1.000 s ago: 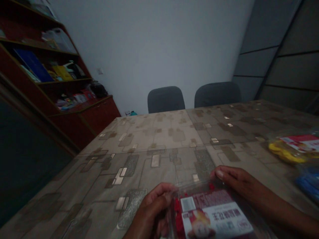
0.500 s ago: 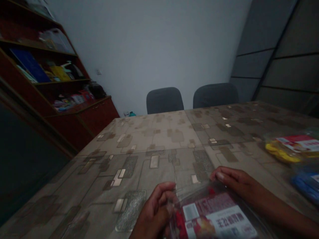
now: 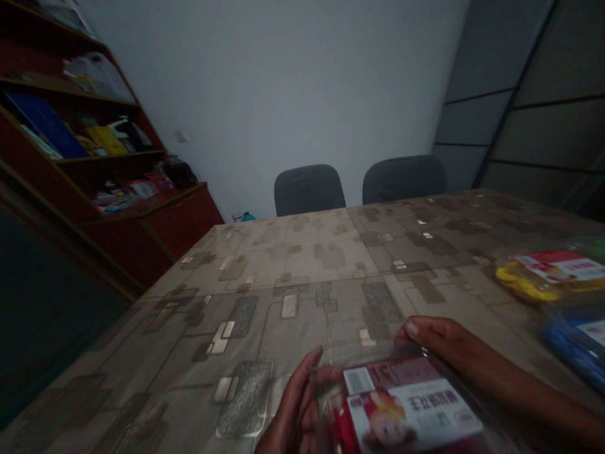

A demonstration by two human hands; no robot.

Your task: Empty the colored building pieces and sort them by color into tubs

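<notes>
A clear plastic package (image 3: pixel 397 403) with a red and white printed label and red contents lies between my hands at the bottom of the view. My left hand (image 3: pixel 295 403) grips its left side, fingers partly behind the clear plastic. Along the far right corner, my right hand (image 3: pixel 439 343) holds the package with bent fingers. The near end of the package is cut off by the frame's lower edge.
To the right on the patterned table (image 3: pixel 283 252) lie a package with yellow contents (image 3: pixel 529 284) and one with blue contents (image 3: pixel 571 340). Two dark chairs (image 3: pixel 309 189) stand beyond the far edge. A wooden shelf unit (image 3: pixel 155 224) is at the left.
The package has turned its label more squarely into view. My left fingers have shifted from its upper left corner to lie along and behind its left side. The view has swung slightly right.
</notes>
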